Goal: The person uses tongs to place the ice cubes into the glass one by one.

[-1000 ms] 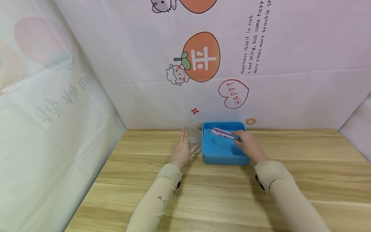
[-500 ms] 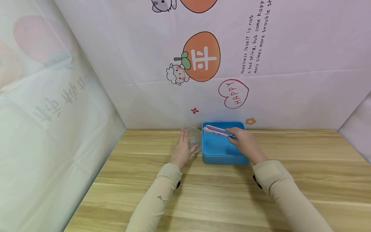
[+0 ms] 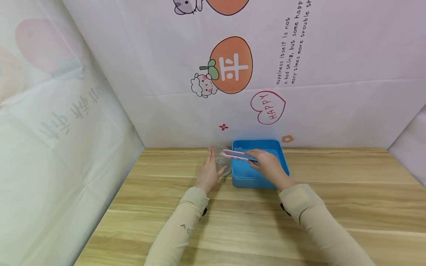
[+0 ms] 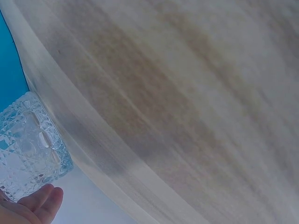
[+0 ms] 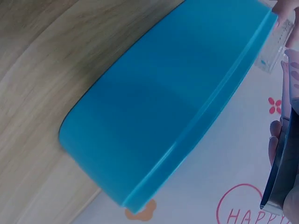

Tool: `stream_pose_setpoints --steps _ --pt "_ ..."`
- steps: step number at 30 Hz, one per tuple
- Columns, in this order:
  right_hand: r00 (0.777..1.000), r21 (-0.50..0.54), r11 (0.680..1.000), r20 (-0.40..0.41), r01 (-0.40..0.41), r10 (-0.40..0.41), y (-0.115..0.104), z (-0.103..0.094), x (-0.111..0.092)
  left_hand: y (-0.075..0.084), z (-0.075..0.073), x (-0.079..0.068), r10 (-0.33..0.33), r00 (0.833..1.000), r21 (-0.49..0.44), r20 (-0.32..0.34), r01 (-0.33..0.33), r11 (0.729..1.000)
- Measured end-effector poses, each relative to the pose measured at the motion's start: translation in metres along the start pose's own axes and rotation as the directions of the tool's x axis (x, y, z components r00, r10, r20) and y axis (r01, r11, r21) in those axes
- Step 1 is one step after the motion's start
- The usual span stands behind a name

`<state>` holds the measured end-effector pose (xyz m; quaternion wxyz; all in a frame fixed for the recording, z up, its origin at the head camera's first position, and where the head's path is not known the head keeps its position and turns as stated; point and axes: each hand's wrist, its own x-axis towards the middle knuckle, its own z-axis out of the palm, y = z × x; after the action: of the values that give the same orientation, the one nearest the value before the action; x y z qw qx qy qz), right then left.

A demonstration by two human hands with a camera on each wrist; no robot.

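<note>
In the head view my left hand (image 3: 209,173) holds a clear patterned glass bowl (image 3: 219,168), its fingers along the left side and its thumb across the front. The left wrist view shows the glass bowl (image 4: 32,144) close up, with fingertips (image 4: 55,196) against its wall. My right hand (image 3: 264,164) grips small tongs (image 3: 237,153) with pale pink arms and a dark metal handle. Their tips reach over the bowl; I cannot tell whether a piece is between them. Small clear pieces (image 3: 238,149) lie in the back left corner of the blue box (image 3: 256,183).
The blue box stands directly right of the bowl, on a wood-grain table (image 3: 233,221). Behind both rises a white printed backdrop (image 3: 166,122), and another white sheet (image 3: 110,159) hangs at the left. My right forearm passes over the box's right side.
My right hand has moved the tongs leftward, from the clear pieces in the box, across its left rim and over the bowl. The left hand and bowl stay put.
</note>
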<state>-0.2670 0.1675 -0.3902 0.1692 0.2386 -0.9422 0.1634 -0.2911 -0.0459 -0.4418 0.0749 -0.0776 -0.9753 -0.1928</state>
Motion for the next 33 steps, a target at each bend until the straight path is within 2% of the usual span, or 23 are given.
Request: stream_pose_setpoints --steps 16,27,33 --pt "0.999 -0.056 0.998 0.036 0.03 -0.028 -0.0079 0.0074 0.0052 -0.0001 -0.0011 -0.0016 0.004 1.0 0.006 -0.002 -0.004 1.0" --pt "0.996 -0.009 1.0 0.088 0.006 -0.005 -0.0073 0.0045 0.0068 -0.0005 -0.0005 -0.0011 -0.005 1.0 0.001 -0.001 0.005 1.0" --pt "0.996 0.003 1.0 0.09 -0.007 0.006 -0.0069 0.0048 0.0064 -0.0005 -0.001 -0.0004 -0.005 1.0 0.013 0.002 0.005 1.0"
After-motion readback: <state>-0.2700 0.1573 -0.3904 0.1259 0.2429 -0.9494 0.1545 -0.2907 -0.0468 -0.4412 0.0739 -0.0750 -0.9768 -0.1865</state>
